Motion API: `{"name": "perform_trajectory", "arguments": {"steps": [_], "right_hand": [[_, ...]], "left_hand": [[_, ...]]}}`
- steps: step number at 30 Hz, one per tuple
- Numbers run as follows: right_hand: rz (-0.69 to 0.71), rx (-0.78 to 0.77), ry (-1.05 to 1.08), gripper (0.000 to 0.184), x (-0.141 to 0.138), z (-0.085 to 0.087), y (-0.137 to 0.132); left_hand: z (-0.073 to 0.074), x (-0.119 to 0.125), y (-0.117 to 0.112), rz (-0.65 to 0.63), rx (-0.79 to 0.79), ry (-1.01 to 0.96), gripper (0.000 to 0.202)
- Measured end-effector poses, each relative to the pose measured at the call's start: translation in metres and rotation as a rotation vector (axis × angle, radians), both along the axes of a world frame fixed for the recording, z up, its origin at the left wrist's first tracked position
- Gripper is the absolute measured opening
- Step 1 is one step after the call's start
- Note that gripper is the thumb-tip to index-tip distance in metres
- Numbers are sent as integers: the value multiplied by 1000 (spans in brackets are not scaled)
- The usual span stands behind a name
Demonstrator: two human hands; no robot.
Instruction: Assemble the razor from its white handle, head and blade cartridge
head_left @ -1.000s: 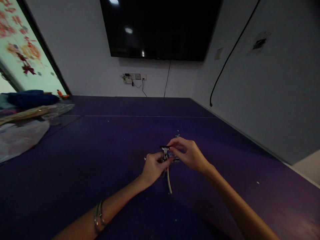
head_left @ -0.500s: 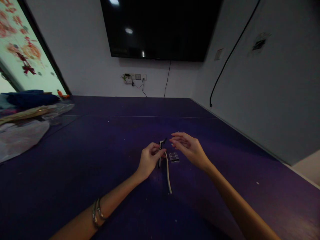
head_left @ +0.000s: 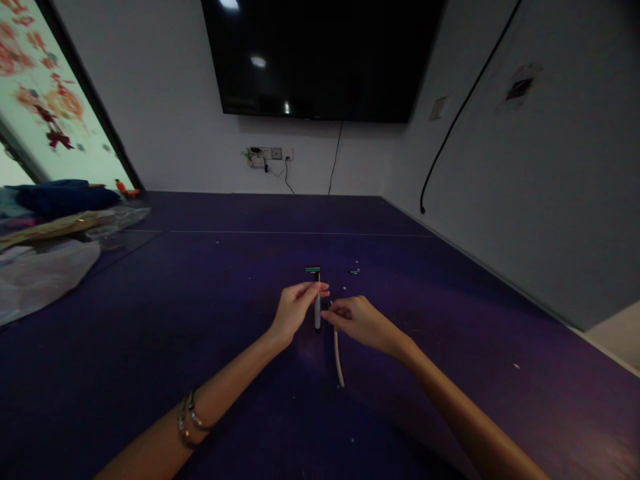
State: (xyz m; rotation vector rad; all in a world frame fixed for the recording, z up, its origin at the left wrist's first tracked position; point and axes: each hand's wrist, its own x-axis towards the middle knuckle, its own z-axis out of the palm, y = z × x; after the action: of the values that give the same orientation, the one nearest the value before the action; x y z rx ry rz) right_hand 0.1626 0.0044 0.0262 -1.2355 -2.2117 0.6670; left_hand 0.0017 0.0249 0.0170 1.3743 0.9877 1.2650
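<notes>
My left hand (head_left: 296, 308) pinches a razor (head_left: 317, 319) by its pale handle, with the dark, green-striped head pointing away from me. My right hand (head_left: 361, 321) is just right of the handle, thumb and fingertips drawn together; whatever lies between them is too small to make out. Under and below those fingers a thin cream-coloured stick (head_left: 338, 360) lies lengthwise on the purple surface (head_left: 225, 373). Beyond my right hand rests a small dark strip with a greenish line (head_left: 354, 271), like a razor cartridge.
Plastic bags (head_left: 55, 273) and dark blue cloth (head_left: 65, 197) are heaped at the left. A television (head_left: 320, 60) hangs on the far wall above sockets (head_left: 273, 153) with cords. A black cable (head_left: 465, 100) runs down the right wall. Small white specks dot the surface.
My right hand has come down and left toward the razor handle, its fingers closing. The razor has turned so its head shows flat. The dark strip is now visible; a small clear case is now hidden.
</notes>
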Motion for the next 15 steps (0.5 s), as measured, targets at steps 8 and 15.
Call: {"name": "perform_trajectory", "arguments": {"steps": [8,15], "right_hand": [[-36,10,-17,32,-23,-12,-7],[-158,33,-97,33,-26,-19,-5]], "left_hand": [[-8,4,0,-32,-28,7,29],[-9,-13,19,-110,-45,371,34]]}}
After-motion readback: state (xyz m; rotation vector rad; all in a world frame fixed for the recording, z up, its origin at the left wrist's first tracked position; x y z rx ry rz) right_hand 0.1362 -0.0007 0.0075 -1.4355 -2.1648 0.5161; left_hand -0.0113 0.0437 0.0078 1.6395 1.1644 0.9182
